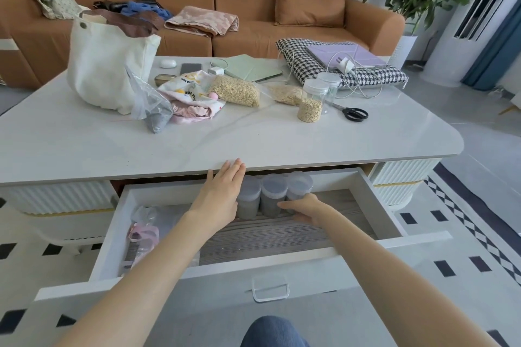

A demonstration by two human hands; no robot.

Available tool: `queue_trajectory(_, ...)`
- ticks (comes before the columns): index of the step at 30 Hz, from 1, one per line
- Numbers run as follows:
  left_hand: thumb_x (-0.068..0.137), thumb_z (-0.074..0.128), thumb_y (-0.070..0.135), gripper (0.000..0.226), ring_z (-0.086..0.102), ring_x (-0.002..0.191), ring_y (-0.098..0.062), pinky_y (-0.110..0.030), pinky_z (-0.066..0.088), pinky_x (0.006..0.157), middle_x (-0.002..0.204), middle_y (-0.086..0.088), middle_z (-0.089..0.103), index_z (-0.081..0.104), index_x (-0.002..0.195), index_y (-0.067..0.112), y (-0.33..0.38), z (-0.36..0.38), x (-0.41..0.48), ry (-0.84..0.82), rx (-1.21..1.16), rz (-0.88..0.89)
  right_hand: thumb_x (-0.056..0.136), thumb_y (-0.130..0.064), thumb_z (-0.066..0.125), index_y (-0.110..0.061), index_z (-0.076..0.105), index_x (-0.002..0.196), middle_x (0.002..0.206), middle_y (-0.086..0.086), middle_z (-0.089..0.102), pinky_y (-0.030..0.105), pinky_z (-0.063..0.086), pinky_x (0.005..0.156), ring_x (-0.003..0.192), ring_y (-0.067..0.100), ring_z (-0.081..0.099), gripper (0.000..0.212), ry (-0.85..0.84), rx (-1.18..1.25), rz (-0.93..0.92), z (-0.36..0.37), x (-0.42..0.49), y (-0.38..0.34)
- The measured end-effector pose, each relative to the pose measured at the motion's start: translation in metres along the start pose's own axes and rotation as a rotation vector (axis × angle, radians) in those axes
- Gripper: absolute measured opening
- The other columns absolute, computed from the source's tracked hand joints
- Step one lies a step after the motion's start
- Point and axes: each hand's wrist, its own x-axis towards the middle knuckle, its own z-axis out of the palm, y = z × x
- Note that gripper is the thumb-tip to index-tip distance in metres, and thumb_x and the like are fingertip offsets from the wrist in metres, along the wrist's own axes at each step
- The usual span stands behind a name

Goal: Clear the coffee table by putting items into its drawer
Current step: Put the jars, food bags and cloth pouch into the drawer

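The coffee table point(84, 146) has its drawer point(377, 205) pulled out toward me. Three clear lidded jars of grey grains stand in a row at the drawer's back: left point(249, 200), middle point(273, 194), right point(299, 186). My left hand point(222, 191) has straight fingers, its fingertips at the tabletop's front edge, just left of the jars. My right hand point(303, 210) is low in the drawer with its fingers curled around the base of the right jar. A bag with pink items point(143, 234) lies in the drawer's left part.
On the tabletop: a white tote bag point(107, 65), a plastic bag of grey grains point(155, 113), bags of oats point(235, 90), an oat jar point(311, 101), scissors point(353, 113), a houndstooth cushion point(304, 65) with a charger point(345, 65), a green notebook point(248, 67). A sofa point(253, 8) stands behind.
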Motion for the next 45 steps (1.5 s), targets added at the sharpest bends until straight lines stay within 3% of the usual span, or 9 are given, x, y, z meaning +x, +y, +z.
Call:
queue_trajectory(4,0.096,0.050,0.017,0.076,-0.001,0.149,-0.024,-0.043,0.013,0.120,0.161,-0.005,-0.006,0.000,0.153,0.009,0.000,0.001,0.001,0.002,0.008,0.000,0.077,-0.022,0.079,-0.010,0.054,0.124,0.127,0.009,0.058,0.027,0.055,0.069,0.106,0.019,0.061,0.054,-0.027,0.022,0.000,0.002,0.004,0.002)
queue_trajectory(8,0.097,0.048,0.019,0.073,0.002,0.149,-0.022,-0.043,0.014,0.120,0.162,-0.003,-0.003,0.002,0.153,0.010,0.001,-0.002,0.001,0.001,-0.005,-0.014,0.094,-0.029,0.057,-0.016,0.052,0.120,0.124,0.003,0.055,0.035,0.052,0.093,0.113,0.020,0.055,0.030,-0.049,-0.106,-0.027,-0.001,-0.017,-0.006)
queue_trajectory(11,0.098,0.046,0.021,0.063,0.014,0.147,-0.020,-0.041,0.022,0.116,0.161,-0.002,0.011,0.015,0.152,0.011,0.001,-0.007,0.005,0.033,-0.011,-0.030,0.093,-0.024,0.059,-0.011,0.052,0.124,0.116,0.002,0.054,0.031,0.054,0.087,0.112,0.025,0.060,0.034,-0.115,-0.381,-0.039,-0.012,-0.043,-0.019)
queue_trajectory(14,0.096,0.046,0.019,0.042,0.045,0.126,-0.021,-0.036,0.038,0.101,0.143,0.000,0.043,0.044,0.138,0.015,0.004,-0.017,0.011,0.112,-0.020,-0.042,0.094,-0.025,0.052,-0.003,0.058,0.113,0.104,0.007,0.070,0.036,0.058,0.085,0.082,0.023,0.072,0.029,-0.080,-0.657,-0.098,-0.026,-0.064,-0.043)
queue_trajectory(20,0.097,0.046,0.017,0.042,0.050,0.115,-0.022,-0.034,0.046,0.082,0.133,0.001,0.051,0.047,0.139,0.021,0.003,-0.037,0.027,0.199,-0.135,-0.104,0.097,-0.018,0.050,0.000,0.061,0.106,0.076,0.010,0.074,0.034,0.061,0.063,0.062,0.024,0.072,0.023,0.178,-0.263,-0.336,-0.050,-0.083,-0.103)
queue_trajectory(26,0.095,0.052,0.042,0.045,0.047,0.120,-0.025,-0.035,0.041,0.088,0.138,0.003,0.049,0.046,0.139,0.029,-0.004,-0.037,0.043,0.064,-0.183,-0.104,0.093,-0.029,0.057,-0.013,0.047,0.130,0.125,0.012,0.056,0.036,0.043,0.093,0.111,0.030,0.056,0.042,0.559,-0.393,-0.635,-0.055,-0.055,-0.142)
queue_trajectory(32,0.098,0.050,0.038,0.031,0.047,0.113,-0.023,-0.029,0.036,0.080,0.133,0.006,0.051,0.056,0.128,0.032,-0.011,-0.029,0.052,0.077,-0.203,-0.126,0.091,-0.022,0.053,-0.024,0.026,0.145,0.150,0.016,0.021,0.043,0.032,0.102,0.130,0.040,0.029,0.060,0.657,-0.440,-0.554,-0.048,-0.015,-0.187)
queue_trajectory(36,0.097,0.048,0.043,0.034,0.042,0.116,-0.019,-0.029,0.039,0.090,0.137,0.013,0.045,0.052,0.131,0.042,-0.019,-0.025,0.055,0.073,-0.214,-0.105,0.091,-0.018,0.049,-0.028,0.016,0.148,0.155,0.018,0.008,0.044,0.035,0.098,0.135,0.040,0.021,0.067,0.656,-0.521,-0.451,-0.046,0.007,-0.209)
queue_trajectory(45,0.096,0.049,0.046,0.037,0.040,0.118,-0.017,-0.028,0.035,0.088,0.137,0.014,0.043,0.047,0.133,0.046,-0.022,-0.024,0.060,0.059,-0.229,-0.112,0.097,-0.023,0.055,-0.007,0.025,0.144,0.148,0.018,0.019,0.045,0.035,0.105,0.134,0.040,0.030,0.057,0.741,-0.531,-0.416,-0.047,0.034,-0.220)
